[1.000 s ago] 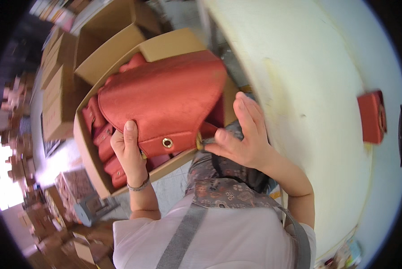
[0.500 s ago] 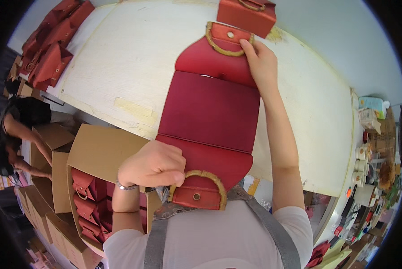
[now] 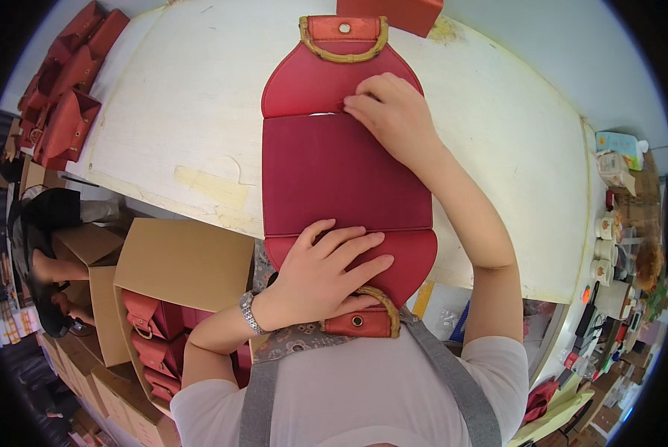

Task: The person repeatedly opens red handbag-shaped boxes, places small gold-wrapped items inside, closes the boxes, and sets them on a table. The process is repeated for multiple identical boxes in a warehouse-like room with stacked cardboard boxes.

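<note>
A red handbag (image 3: 345, 175) lies opened out on the white table, its dark-red middle panel facing up. Each end flap carries a bamboo-look curved handle, the far handle (image 3: 341, 56) near the table's back and the near one against my waist. My left hand (image 3: 330, 272) rests open on the near flap, fingers spread, partly over the near handle. My right hand (image 3: 390, 115) has its fingertips pinched together at the fold of the far flap, beside a small pale slit. What they hold, if anything, is hidden.
Another red bag (image 3: 401, 13) stands at the table's far edge, and several more (image 3: 69, 127) at the far left. An open cardboard box (image 3: 181, 261) with red bags stands left of me. Beyond it a person (image 3: 51, 216) bends over boxes. Assorted supplies line the right side.
My right hand has let go of the far handle and come nearer, to the flap's fold. My left hand has unclenched and spread on the near flap. The bag has shifted slightly left at its far end.
</note>
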Demonstrator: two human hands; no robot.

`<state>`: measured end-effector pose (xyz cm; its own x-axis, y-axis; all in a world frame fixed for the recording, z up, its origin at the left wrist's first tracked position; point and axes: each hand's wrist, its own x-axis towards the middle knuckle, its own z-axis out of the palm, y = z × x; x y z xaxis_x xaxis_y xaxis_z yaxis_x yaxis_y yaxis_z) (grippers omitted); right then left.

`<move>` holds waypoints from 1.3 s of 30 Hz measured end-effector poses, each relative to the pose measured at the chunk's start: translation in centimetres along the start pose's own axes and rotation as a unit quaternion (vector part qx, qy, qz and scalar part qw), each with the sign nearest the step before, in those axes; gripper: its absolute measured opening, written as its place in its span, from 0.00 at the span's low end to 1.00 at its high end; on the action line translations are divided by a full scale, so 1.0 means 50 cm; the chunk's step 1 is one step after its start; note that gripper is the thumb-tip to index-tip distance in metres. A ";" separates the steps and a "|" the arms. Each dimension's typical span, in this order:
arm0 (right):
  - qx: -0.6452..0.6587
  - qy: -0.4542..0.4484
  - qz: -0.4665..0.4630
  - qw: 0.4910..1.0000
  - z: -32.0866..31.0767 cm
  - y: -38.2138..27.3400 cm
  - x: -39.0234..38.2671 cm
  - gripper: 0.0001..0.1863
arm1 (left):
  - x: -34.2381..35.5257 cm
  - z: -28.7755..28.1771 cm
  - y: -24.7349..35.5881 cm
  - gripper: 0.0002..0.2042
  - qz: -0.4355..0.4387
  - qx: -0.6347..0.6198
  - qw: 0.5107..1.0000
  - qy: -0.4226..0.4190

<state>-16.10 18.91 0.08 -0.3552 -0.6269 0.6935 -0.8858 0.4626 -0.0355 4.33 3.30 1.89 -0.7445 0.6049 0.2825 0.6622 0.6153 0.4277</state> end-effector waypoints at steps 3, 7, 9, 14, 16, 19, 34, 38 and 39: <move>-0.019 0.000 -0.045 0.999 0.005 -0.002 0.010 0.04 | -0.004 0.007 0.000 0.24 -0.012 -0.064 0.996 0.063; 0.137 0.050 0.096 0.985 -0.014 -0.034 0.028 0.04 | -0.017 -0.007 -0.007 0.20 0.028 -0.078 0.988 0.127; 0.185 0.046 0.149 0.970 -0.025 -0.036 0.033 0.05 | -0.025 -0.016 -0.011 0.17 0.030 -0.074 0.979 0.189; -0.032 -0.014 0.037 0.999 -0.012 -0.025 0.018 0.06 | -0.023 0.001 0.001 0.13 0.006 -0.034 0.984 0.176; -0.101 -0.098 0.029 0.990 -0.006 -0.025 0.019 0.07 | -0.021 0.011 0.009 0.13 0.033 0.011 0.987 0.156; -0.013 -0.067 0.046 0.997 -0.038 -0.047 0.034 0.07 | -0.034 0.004 0.013 0.13 0.007 0.004 0.983 0.185; 0.268 -0.111 -0.054 0.955 -0.334 -0.263 0.012 0.11 | 0.029 -0.173 -0.188 0.31 -0.105 -0.131 0.975 0.145; 0.235 -0.106 -0.076 0.963 -0.332 -0.272 -0.002 0.10 | 0.105 -0.111 -0.253 0.24 -0.089 0.023 0.993 0.073; 0.206 -0.121 -0.077 0.968 -0.333 -0.274 -0.003 0.10 | 0.121 -0.104 -0.264 0.21 -0.082 0.002 0.993 0.082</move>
<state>1.07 23.08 12.45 -0.2242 -0.8200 0.5266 -0.9602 0.0934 -0.2634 -9.36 -3.80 2.40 -0.8462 0.4054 0.3458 0.5306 0.7012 0.4762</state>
